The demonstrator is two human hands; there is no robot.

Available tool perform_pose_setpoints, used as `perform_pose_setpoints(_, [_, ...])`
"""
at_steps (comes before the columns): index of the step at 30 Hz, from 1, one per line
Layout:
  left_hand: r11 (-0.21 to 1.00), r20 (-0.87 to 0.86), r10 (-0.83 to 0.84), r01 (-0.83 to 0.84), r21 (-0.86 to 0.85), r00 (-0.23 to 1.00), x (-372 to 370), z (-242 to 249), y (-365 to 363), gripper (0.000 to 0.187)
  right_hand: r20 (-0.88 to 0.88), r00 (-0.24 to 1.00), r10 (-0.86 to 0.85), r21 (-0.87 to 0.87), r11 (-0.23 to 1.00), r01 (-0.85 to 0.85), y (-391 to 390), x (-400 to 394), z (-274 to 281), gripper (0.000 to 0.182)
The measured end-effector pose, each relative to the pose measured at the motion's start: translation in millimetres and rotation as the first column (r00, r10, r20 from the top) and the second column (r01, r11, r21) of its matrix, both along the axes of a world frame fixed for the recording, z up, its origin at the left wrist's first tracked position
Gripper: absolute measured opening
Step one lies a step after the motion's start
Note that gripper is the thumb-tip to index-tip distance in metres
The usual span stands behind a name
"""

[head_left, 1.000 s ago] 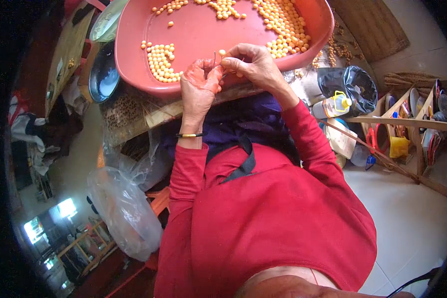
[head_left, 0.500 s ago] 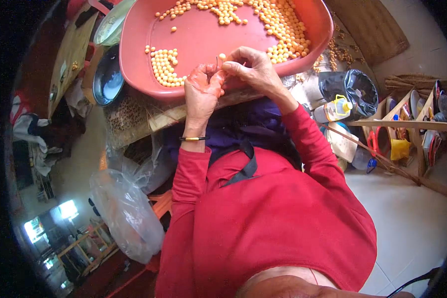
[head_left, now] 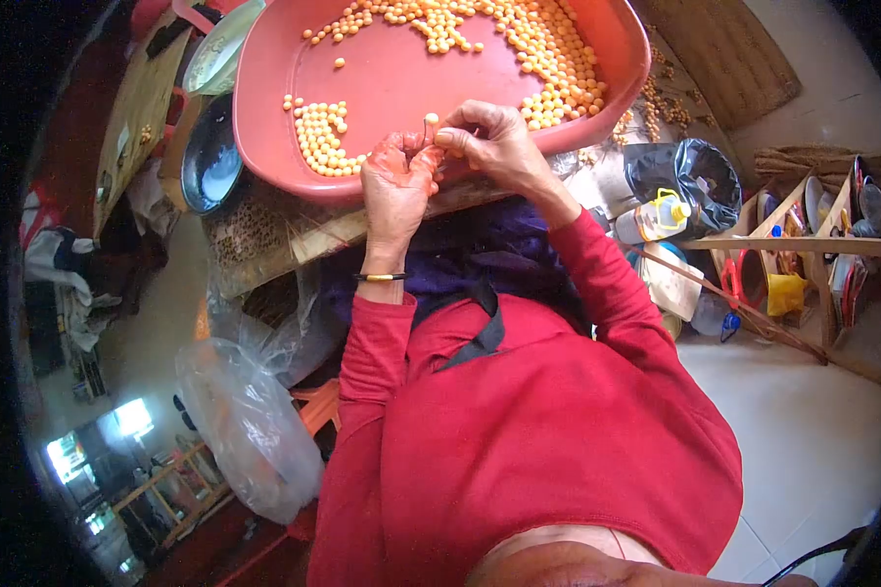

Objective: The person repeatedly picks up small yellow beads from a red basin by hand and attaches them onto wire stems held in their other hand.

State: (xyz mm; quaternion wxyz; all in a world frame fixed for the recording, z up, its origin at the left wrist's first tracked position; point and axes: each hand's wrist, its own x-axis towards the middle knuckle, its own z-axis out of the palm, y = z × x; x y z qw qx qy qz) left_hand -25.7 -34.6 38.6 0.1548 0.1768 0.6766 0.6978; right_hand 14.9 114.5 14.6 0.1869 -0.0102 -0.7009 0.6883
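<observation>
"Inside the red basin (head_left: pixel 392 88)?"
"Orange balls (head_left: pixel 558 73), crowded along far and right sides, smaller cluster at left"
"And the hands?"
"Together over the near rim, left hand (head_left: pixel 397 176) and right hand (head_left: pixel 489 142) pinched closed around a thin dark stem (head_left: pixel 425 133), exact grip unclear; single orange ball (head_left: pixel 431 118) just above"
"Other containers?"
"Black bag (head_left: pixel 705 181) beside a bottle (head_left: pixel 653 219); dark bowl (head_left: pixel 210 176) at left, contents impossible to tell"

A yellow-handled bottle (head_left: pixel 653 219) is beside a black plastic bag (head_left: pixel 712 184).
</observation>
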Motion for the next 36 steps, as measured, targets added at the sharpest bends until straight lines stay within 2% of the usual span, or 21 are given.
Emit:
perform_pose_setpoints(1, [1.000, 0.001, -0.006, 0.006, 0.004, 1.000, -1.0, -0.6, 0.9, 0.012, 0.001, 1.000, -0.006, 0.004, 1.000, 0.006, -0.5, 0.0, 0.0, 0.007])
perform_pose_setpoints(5, [1.000, 0.050, -0.019, 0.018, 0.019, 0.999, -6.7, -5.4, -3.3, 0.015, -0.177, 0.965, -0.195, 0.227, 0.946, 0.233, -10.0, -1.1, -0.5, 0.009])
perform_pose_setpoints(10, [0.984, 0.097, -0.028, 0.011, 0.179, 0.995, -2.1, 2.0, 3.4, 0.017, -0.155, 0.960, -0.233, 0.219, 0.939, 0.263, -10.8, 1.9, -0.5, 0.007])
perform_pose_setpoints(16, [0.978, 0.141, -0.049, 0.019, 0.206, 0.989, -2.2, 10.8, -1.5, 0.018, -0.179, 0.954, -0.240, 0.172, 0.947, 0.271, -11.7, 0.1, -1.9, 0.007])
perform_pose_setpoints(21, [0.992, 0.155, 0.049, -0.066, 0.106, 0.987, -2.6, 16.7, -3.1, 0.015, -0.212, 0.950, -0.230, 0.179, 0.946, 0.269, -13.9, 2.1, 3.1, 0.006])
perform_pose_setpoints(26, [0.991, 0.050, 0.001, -0.007, 0.136, 0.999, -10.9, 10.9, -7.2, 0.012, -0.191, 0.967, -0.168, 0.113, 0.975, 0.192, -9.4, 4.1, 6.0, 0.007])
perform_pose_setpoints(30, [0.997, 0.029, 0.022, -0.024, 0.068, 0.999, -8.9, 19.1, -10.5, 0.011, -0.125, 0.967, -0.222, -0.135, 0.969, 0.205, 7.1, 15.1, 16.5, 0.010])
perform_pose_setpoints(31, [0.997, 0.030, 0.022, -0.024, 0.068, 0.999, -8.7, 18.7, -10.5, 0.011, -0.123, 0.967, -0.222, -0.135, 0.969, 0.205, 14.2, 16.8, 14.9, 0.010])
perform_pose_setpoints(32, [0.998, 0.042, 0.018, -0.021, 0.066, 0.999, -8.9, 18.3, -10.0, 0.011, -0.174, 0.948, -0.269, 0.071, 0.956, 0.284, 25.8, 16.1, 12.4, 0.009])
perform_pose_setpoints(33, [0.998, 0.055, 0.014, -0.018, 0.065, 0.998, -9.0, 17.8, -9.6, 0.011, -0.232, 0.925, -0.301, 0.271, 0.893, 0.359, 38.4, 14.9, 9.7, 0.007])
perform_pose_setpoints(35, [0.998, 0.082, 0.007, -0.012, 0.062, 0.997, -8.7, 16.3, -8.4, 0.011, -0.363, 0.875, -0.320, 0.605, 0.634, 0.483, 55.7, 14.8, 6.7, 0.005])
perform_pose_setpoints(36, [0.998, 0.082, 0.007, -0.012, 0.063, 0.997, -8.5, 15.3, -7.6, 0.011, -0.362, 0.876, -0.320, 0.606, 0.633, 0.482, 59.0, 16.1, 4.9, 0.005])
